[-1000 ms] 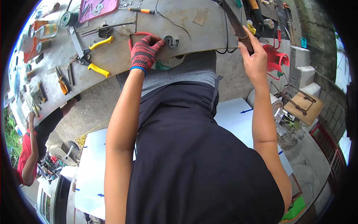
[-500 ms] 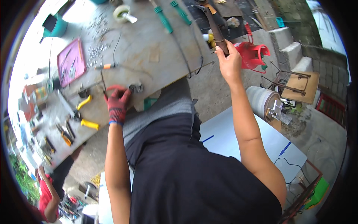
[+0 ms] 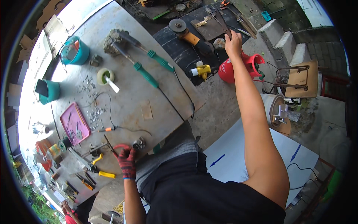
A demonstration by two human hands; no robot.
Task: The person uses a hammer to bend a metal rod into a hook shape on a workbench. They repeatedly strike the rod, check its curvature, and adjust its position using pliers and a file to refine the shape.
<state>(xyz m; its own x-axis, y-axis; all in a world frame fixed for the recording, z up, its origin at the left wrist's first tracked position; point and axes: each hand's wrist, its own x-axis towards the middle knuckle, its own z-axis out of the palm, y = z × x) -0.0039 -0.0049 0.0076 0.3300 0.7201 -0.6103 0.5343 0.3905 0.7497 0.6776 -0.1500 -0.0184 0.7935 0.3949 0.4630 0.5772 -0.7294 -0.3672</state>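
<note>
My right hand [image 3: 233,44] reaches far forward on a stretched arm, its fingers closed round the brown handle of a long, slim tool [image 3: 223,23]. That tool's far end lies over the black surface [image 3: 169,46], among other tools, so its kind is unclear. On the near edge of the metal table [image 3: 130,100], my left hand [image 3: 127,161], in a red and black glove, is closed on a red-handled tool [image 3: 121,146], mostly covered by the fingers. A dark rod [image 3: 110,145] leans beside the glove. Just right of it sits a small metal clamp-like piece [image 3: 139,143].
Two green-handled soldering irons [image 3: 147,76] rest against a stone block [image 3: 113,42]. A pink tray [image 3: 75,123], teal buckets [image 3: 75,52] and yellow-handled tools [image 3: 107,174] share the table. An angle grinder [image 3: 190,36] and a red gas cylinder [image 3: 226,71] stand beyond. Another person's hand [image 3: 66,206] shows lower left.
My right hand has moved further forward, carrying the brown-handled tool to the black surface. The view has shifted forward, showing more of the table's far side. My left hand keeps its grip.
</note>
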